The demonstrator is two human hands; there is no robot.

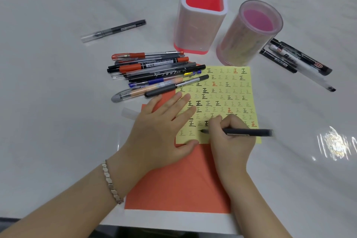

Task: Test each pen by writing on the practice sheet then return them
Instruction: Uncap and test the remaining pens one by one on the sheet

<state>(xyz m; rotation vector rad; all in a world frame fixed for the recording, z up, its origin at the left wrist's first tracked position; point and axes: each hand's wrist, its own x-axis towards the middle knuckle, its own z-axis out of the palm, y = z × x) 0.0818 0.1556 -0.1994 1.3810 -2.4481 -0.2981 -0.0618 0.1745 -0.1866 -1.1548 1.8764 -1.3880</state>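
R hand point(231, 141), low ctr-right of frame, has its grip closed round a black pen point(251, 132), tip down on the sheet point(231, 92) at the start of a stroke in the btm row. L hand point(160, 127) lies flat, fingers straight, gripping nothing, pressing the sheet's left edge and the orange paper point(179, 179) under it. Progress, as a judgement: testing looks well along. The yellow sheet is nearly full of marks, w/ only the btm row having room, two faint marks there plus the one being made. Returning looks not begun: square holder point(201, 15) and round holder point(251, 31), top ctr, both appear empty inside. A pile point(154, 71) of pens lies ctr-left, partly over the sheet's top-left corner; a smaller group point(297, 60) lies right of the round holder; a lone pen point(114, 30) is upper left on the counter point(58, 102). Can't tell which are tested. Writing: the sheet repeats the char 正 in black, grey and a few in orange-red, some bold, most thin. One barrel in the pile seems to read "Permanent Marker"; other labels too small or blurred.
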